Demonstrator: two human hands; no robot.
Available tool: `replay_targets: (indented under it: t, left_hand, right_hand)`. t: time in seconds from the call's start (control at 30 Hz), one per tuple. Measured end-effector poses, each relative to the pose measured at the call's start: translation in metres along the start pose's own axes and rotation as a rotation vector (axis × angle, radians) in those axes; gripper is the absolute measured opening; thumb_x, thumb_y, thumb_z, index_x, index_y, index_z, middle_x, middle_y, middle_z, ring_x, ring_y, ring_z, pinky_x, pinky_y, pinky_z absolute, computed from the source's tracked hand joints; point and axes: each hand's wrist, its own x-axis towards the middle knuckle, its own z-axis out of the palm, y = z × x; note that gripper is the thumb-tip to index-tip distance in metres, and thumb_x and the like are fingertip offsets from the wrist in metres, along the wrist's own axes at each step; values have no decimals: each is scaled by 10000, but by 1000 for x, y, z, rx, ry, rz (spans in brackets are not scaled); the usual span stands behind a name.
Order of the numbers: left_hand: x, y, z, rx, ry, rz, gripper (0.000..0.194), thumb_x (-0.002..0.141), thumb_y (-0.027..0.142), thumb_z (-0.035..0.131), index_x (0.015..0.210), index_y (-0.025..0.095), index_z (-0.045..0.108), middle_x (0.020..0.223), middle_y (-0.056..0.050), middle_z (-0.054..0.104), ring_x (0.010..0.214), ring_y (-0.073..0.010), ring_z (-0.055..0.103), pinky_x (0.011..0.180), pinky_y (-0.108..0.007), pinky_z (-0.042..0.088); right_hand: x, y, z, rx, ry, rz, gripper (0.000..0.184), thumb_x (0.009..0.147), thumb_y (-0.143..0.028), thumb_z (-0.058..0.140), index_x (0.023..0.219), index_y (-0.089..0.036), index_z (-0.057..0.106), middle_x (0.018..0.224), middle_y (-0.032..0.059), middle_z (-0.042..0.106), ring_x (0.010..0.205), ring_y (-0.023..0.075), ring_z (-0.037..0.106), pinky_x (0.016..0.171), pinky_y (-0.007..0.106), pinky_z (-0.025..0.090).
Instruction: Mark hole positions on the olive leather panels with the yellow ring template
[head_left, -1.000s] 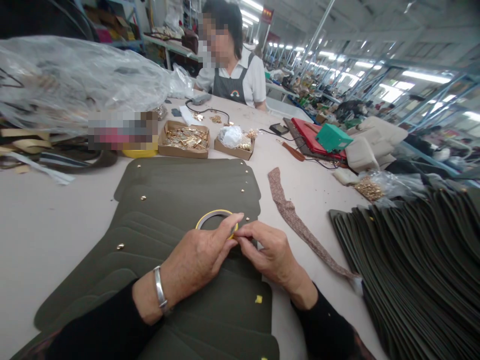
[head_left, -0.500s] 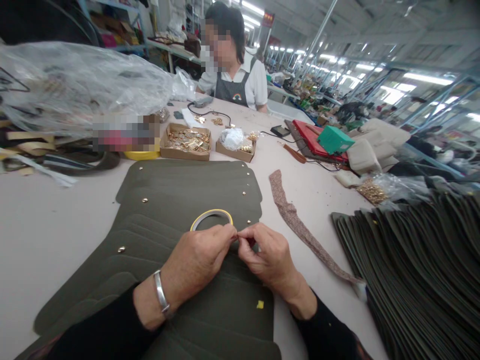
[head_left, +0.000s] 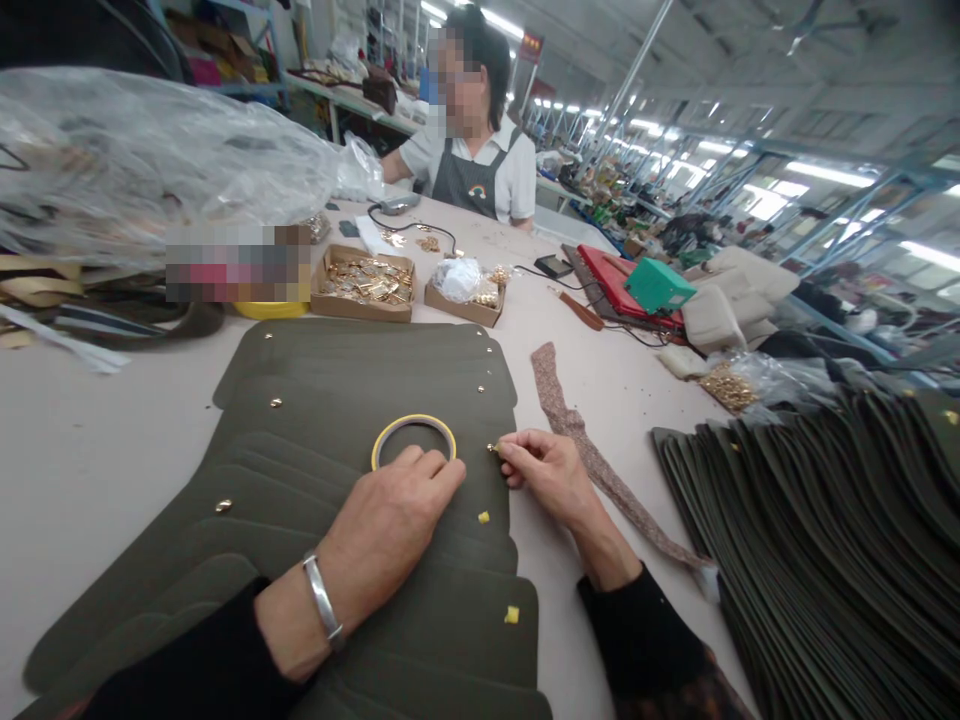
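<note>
Overlapping dark olive panels (head_left: 360, 370) lie before me, with gold studs (head_left: 276, 402) showing along their edges. My left hand (head_left: 394, 520) is closed on the near rim of a roll of yellow tape (head_left: 380, 432), which rests over the panels. At the right edge, my right hand (head_left: 544, 470) pinches what looks like a small piece of yellow tape, mostly hidden by the fingertips. Those fingertips are right beside a gold stud (head_left: 491, 448). Two small yellow tape squares (head_left: 512, 614) are on the nearer panel edges.
A brown fabric strip (head_left: 592, 460) lies right of the panels. Many more olive panels (head_left: 810, 540) are fanned at the right. Boxes of gold hardware (head_left: 364, 312) stand behind, near a plastic bag (head_left: 172, 170). Across the table sits a person in an apron (head_left: 469, 180).
My hands have moved apart. The right hand has shifted right, to the stud at the panel edge. The left has come slightly back with the tape roll, and a nearer tape square now shows.
</note>
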Motion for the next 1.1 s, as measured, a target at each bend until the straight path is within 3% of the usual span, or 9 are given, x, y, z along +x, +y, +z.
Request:
replay_targets:
  t: [0.13,0.33,0.47,0.57,0.7,0.8,0.93,1.0,1.1]
  left_hand:
    - [2,1,-4,13,-99,-22,139,890,88,488,883,206,561,891,-25,603,834,-219,562,655,-319,502]
    - [3,3,-4,10,-114,-34,153,896,86,469,890,205,564,899,-28,598,843,-221,555,658,-324,505]
    - [3,3,-3,17,-117,-32,160,895,80,459,885,205,558,894,-28,595,840,-219,550,665,-322,503]
    - [2,3,-2,20,-117,-29,164,892,75,459,885,206,557,893,-25,593,835,-214,548,680,-321,500]
    - [1,3,-3,29,-115,-41,174,898,75,447,890,207,560,890,-24,588,827,-210,548,680,-318,496]
    - [1,3,-5,23,-128,-49,174,904,85,446,896,212,564,893,-23,586,823,-207,548,666,-310,489]
    - [0,3,-5,26,-120,-46,166,895,87,462,903,215,567,906,-25,587,831,-206,539,639,-291,470]
    - [-1,3,-3,37,-97,-31,164,889,83,465,898,214,564,898,-29,588,837,-213,531,635,-292,464]
    - [-1,1,0,43,-66,21,163,896,89,450,884,210,559,875,-34,591,826,-222,524,662,-318,467]
  right_hand:
    - [-1,0,9,-193,19,-64,199,771,-326,646,796,-139,707,584,-2,627,516,109,572,494,207,469]
    - [1,-5,16,-528,71,-234,131,780,-203,590,740,-174,711,639,3,685,556,123,593,556,225,439]
    - [2,-5,18,-624,85,-296,121,784,-174,581,739,-184,693,668,10,698,607,140,628,601,233,447]
    - [2,-5,16,-647,83,-305,115,800,-187,598,875,-193,686,617,-14,669,569,140,614,592,235,443]
    - [-2,-2,7,-666,148,-340,308,813,-269,657,1109,-200,611,592,-44,635,536,147,597,580,244,438]
    - [-7,1,0,-608,183,-473,103,864,-248,600,935,-188,645,705,0,670,618,140,618,619,237,456]
    - [-11,4,4,-703,63,-662,127,867,-150,546,858,-184,669,794,40,681,731,158,629,710,254,476]
    - [-10,4,11,-773,47,-650,157,854,-120,532,866,-178,678,803,55,687,757,171,638,737,268,482]
    - [-5,0,21,-849,93,-493,168,819,-111,544,848,-172,698,799,69,708,733,181,653,722,275,485]
